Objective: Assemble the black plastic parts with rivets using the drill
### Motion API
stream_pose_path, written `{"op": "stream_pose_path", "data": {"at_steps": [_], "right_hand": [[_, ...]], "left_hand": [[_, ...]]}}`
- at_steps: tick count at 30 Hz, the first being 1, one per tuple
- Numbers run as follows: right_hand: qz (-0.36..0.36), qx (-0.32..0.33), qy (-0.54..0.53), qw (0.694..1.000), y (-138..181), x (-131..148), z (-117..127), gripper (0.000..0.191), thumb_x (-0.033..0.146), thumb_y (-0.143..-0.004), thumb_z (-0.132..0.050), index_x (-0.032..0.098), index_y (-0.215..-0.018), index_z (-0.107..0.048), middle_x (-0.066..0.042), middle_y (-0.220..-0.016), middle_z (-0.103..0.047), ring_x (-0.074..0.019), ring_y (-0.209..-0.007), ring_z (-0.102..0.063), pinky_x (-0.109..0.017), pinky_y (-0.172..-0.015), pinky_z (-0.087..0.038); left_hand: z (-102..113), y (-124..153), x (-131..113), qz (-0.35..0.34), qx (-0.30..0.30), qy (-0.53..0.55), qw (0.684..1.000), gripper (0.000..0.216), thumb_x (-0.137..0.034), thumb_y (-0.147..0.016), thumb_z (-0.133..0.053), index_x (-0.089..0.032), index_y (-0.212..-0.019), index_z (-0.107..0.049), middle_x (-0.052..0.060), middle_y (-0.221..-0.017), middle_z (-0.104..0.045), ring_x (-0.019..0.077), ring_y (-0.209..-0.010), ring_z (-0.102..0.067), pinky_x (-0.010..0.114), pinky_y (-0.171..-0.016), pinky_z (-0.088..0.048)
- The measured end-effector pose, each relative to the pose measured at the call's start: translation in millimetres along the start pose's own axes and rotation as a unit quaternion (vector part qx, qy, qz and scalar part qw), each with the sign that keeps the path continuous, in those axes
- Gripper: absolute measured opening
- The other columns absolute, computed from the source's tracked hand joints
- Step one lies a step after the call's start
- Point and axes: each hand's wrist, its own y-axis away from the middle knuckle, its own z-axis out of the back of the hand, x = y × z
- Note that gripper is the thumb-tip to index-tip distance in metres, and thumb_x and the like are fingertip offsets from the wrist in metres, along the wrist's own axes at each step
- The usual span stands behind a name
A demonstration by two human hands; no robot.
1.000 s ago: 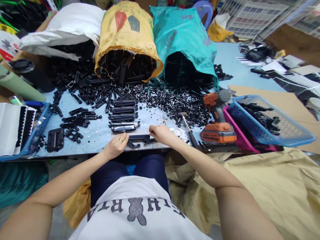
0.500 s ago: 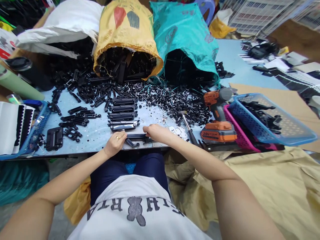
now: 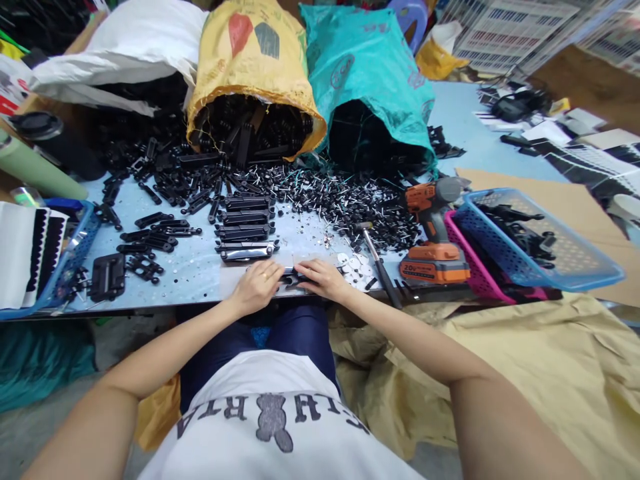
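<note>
At the table's front edge my left hand (image 3: 257, 287) is closed on the left end of a black plastic bar (image 3: 289, 271). My right hand (image 3: 323, 279) grips its right end, and the fingers of both hands cover most of it. Beyond my hands lies a row of assembled black folding arms (image 3: 247, 251), set parallel to one another. A hammer (image 3: 377, 258) lies right of my right hand, beside some flat silvery discs (image 3: 353, 263).
An orange cordless drill (image 3: 434, 261) stands on the right, near a blue basket (image 3: 575, 268) of black parts. Loose screws and small parts (image 3: 345, 193) are heaped mid-table. Behind them, a yellow sack (image 3: 250, 60) and a teal sack (image 3: 370, 67) lie with open mouths.
My left hand has moved right, so the two hands are closer together over the bar. My right hand has shifted slightly right and turned. A small black arm near the left hand no longer shows.
</note>
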Motion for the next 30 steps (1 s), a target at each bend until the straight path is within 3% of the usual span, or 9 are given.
{"op": "stream_pose_path", "data": {"at_steps": [5, 9, 13, 15, 17, 25, 30], "right_hand": [[0.001, 0.055, 0.017, 0.998, -2.6, -13.6, 2.5, 0.046, 0.041, -0.091, -0.044, 0.015, -0.128, -0.048, -0.013, -0.105, -0.062, -0.0200, -0.094, -0.055, -0.033, -0.077, -0.045], [0.021, 0.124, 0.013, 0.992, -10.3, -12.2, 17.0, 0.048, 0.044, -0.091, -0.043, 0.014, -0.128, -0.049, -0.013, -0.106, -0.061, -0.0190, -0.094, -0.054, -0.033, -0.082, -0.040], [-0.069, 0.064, 0.093, 0.991, -20.8, 29.1, 8.0, 0.042, 0.047, -0.090, -0.043, 0.019, -0.118, -0.058, -0.012, -0.112, -0.059, -0.0208, -0.096, -0.050, -0.037, -0.087, -0.031], [-0.100, 0.049, 0.114, 0.987, -27.7, 55.4, -7.9, 0.041, 0.051, -0.088, -0.045, 0.018, -0.104, -0.064, -0.011, -0.104, -0.061, -0.0210, -0.091, -0.049, -0.036, -0.085, -0.029], [-0.110, 0.048, 0.120, 0.985, -34.9, 74.1, -23.7, 0.040, 0.052, -0.086, -0.046, 0.017, -0.091, -0.066, -0.010, -0.093, -0.062, -0.0214, -0.087, -0.048, -0.036, -0.081, -0.028], [-0.161, 0.030, 0.108, 0.981, -43.9, 82.6, -45.9, 0.029, 0.039, -0.086, -0.048, 0.016, -0.081, -0.065, -0.009, -0.082, -0.061, -0.0207, -0.081, -0.046, -0.034, -0.069, -0.024], [-0.169, -0.002, 0.132, 0.977, -29.0, 67.6, -20.5, 0.032, 0.044, -0.086, -0.047, 0.017, -0.083, -0.065, -0.009, -0.086, -0.062, -0.0203, -0.082, -0.048, -0.034, -0.073, -0.027]], "left_hand": [[-18.2, -23.1, -7.2, 0.042, 0.075, 0.104, 0.991, 0.035, -0.031, -0.090, -0.042, -0.013, -0.118, -0.053, 0.014, -0.111, -0.061, 0.0233, -0.104, -0.057, 0.041, -0.089, -0.047], [-10.5, -21.8, -1.7, 0.054, 0.086, 0.183, 0.978, 0.037, -0.029, -0.091, -0.038, -0.012, -0.122, -0.051, 0.014, -0.119, -0.058, 0.0227, -0.112, -0.053, 0.042, -0.096, -0.043], [4.9, -27.0, 4.9, 0.174, 0.082, 0.301, 0.934, 0.044, -0.036, -0.095, -0.028, -0.013, -0.129, -0.045, 0.013, -0.123, -0.058, 0.0208, -0.117, -0.052, 0.041, -0.102, -0.039], [7.8, -30.6, 7.3, 0.236, 0.077, 0.351, 0.903, 0.049, -0.039, -0.096, -0.022, -0.012, -0.129, -0.045, 0.012, -0.116, -0.063, 0.0201, -0.114, -0.054, 0.040, -0.102, -0.038], [6.2, -31.8, 8.2, 0.253, 0.084, 0.371, 0.890, 0.051, -0.043, -0.095, -0.021, -0.011, -0.128, -0.045, 0.012, -0.112, -0.065, 0.0203, -0.112, -0.056, 0.041, -0.102, -0.038], [-8.2, -21.4, 6.1, 0.184, 0.085, 0.299, 0.932, 0.052, -0.042, -0.094, -0.028, -0.010, -0.132, -0.041, 0.015, -0.116, -0.061, 0.0226, -0.111, -0.055, 0.042, -0.099, -0.040], [-7.4, -14.5, 0.7, 0.118, 0.092, 0.189, 0.970, 0.045, -0.034, -0.094, -0.033, -0.011, -0.131, -0.041, 0.015, -0.118, -0.059, 0.0230, -0.110, -0.055, 0.040, -0.094, -0.043]]}}
